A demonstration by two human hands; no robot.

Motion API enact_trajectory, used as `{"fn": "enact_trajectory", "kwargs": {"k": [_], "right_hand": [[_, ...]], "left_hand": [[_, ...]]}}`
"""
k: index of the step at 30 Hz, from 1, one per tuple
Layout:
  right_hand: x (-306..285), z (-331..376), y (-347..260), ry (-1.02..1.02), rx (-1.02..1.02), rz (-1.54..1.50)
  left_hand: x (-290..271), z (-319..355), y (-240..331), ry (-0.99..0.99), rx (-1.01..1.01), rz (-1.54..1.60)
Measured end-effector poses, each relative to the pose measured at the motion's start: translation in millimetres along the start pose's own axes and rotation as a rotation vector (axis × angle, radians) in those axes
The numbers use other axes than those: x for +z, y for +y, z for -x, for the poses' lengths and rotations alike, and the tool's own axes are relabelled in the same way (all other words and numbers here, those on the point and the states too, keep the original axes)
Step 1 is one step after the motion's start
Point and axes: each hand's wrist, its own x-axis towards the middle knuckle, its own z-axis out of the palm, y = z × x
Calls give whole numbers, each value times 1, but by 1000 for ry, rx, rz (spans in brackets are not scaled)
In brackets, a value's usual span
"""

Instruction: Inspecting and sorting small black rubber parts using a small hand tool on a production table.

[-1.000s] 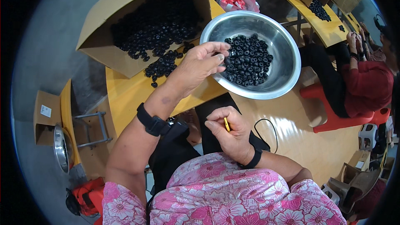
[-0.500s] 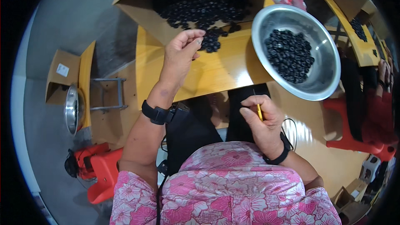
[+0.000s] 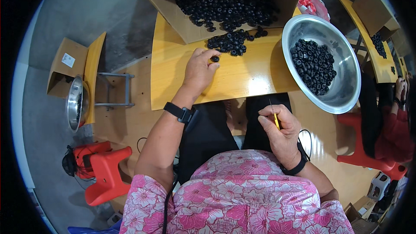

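Between the thumb and fingertips of my left hand [image 3: 200, 70], over the yellow table, is a small round black part [image 3: 214, 59]. Just beyond it lies a loose pile of similar black ring-shaped parts [image 3: 229, 43], spilling from an open cardboard box [image 3: 169, 19]. My right hand [image 3: 284, 132], above my lap, is closed around a thin-tipped tool with a yellow handle [image 3: 276, 120]; its fine point sticks up past the fingers. To the right, a tilted steel bowl [image 3: 353, 76] holds many black parts [image 3: 314, 67].
The yellow table [image 3: 173, 71] ends just before my knees. Behind the bowl sits a pink bag [image 3: 314, 4] with red bits. At left are another box [image 3: 71, 63], a steel bowl [image 3: 74, 104] and a red stool [image 3: 108, 175]. A person in red [image 3: 392, 134] sits at far right.
My left hand has drawn back from the pile, bringing a black part into clear sight. My right hand stays over my lap with the yellow tool. The whole view has shifted slightly.
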Motion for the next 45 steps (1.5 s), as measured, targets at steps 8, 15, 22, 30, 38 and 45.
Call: {"fn": "enact_trajectory", "kwargs": {"k": [8,15,22,30,38,45], "right_hand": [[1,1,-5,-34,-4,18],[-7,3,-11,-161,-5,37],[1,9,-18,-282,128,-131],[11,15,-8,-340,-174,67],[13,17,-10,-276,-150,65],[15,15,-15,-277,-155,66]], "left_hand": [[0,23,-1,-32,-1,-69],[-22,96,48,-237,-417,906],[-26,136,72,-300,-391,1373],[-34,138,85,-427,-427,1362],[-40,138,83,-448,-447,1565],[-45,141,84,-445,-492,1552]]}}
